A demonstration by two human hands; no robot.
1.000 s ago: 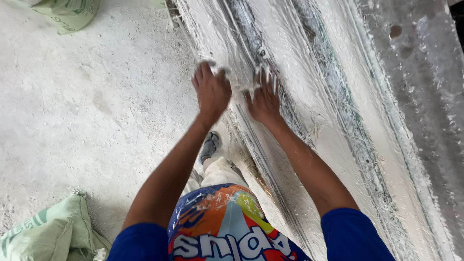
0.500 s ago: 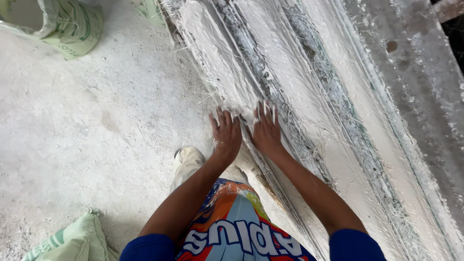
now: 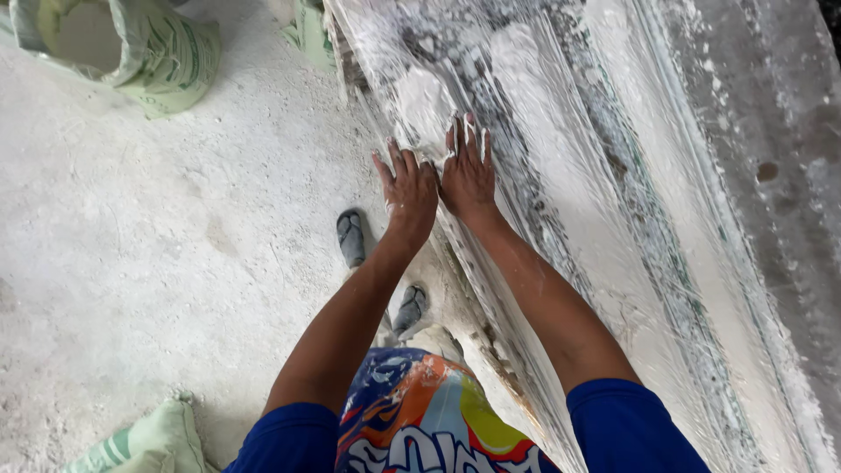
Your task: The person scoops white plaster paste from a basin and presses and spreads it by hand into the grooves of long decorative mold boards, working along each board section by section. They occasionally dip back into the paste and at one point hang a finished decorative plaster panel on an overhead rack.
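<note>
Pressing flat, both hands (image 3: 438,180) lie side by side on the white-coated mould (image 3: 561,175).

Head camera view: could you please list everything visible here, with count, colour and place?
Long plaster-coated slab: one, white with grey-green streaks, runs down the right half of the view.
Open sack: one, pale green, top left on the floor.
Sack corner: one, pale green, bottom left.
Sack edge: one, pale green, top centre beside the slab.
Floor: one, dusty white-grey concrete, left half.
Sandals: two, grey, on the person's feet beside the slab.
Shirt: one, blue sleeves with a multicoloured front, bottom centre.
Left hand: one, plaster-smeared, flat at the slab's edge.
Right hand: one, plaster-smeared, flat on the slab.
</note>
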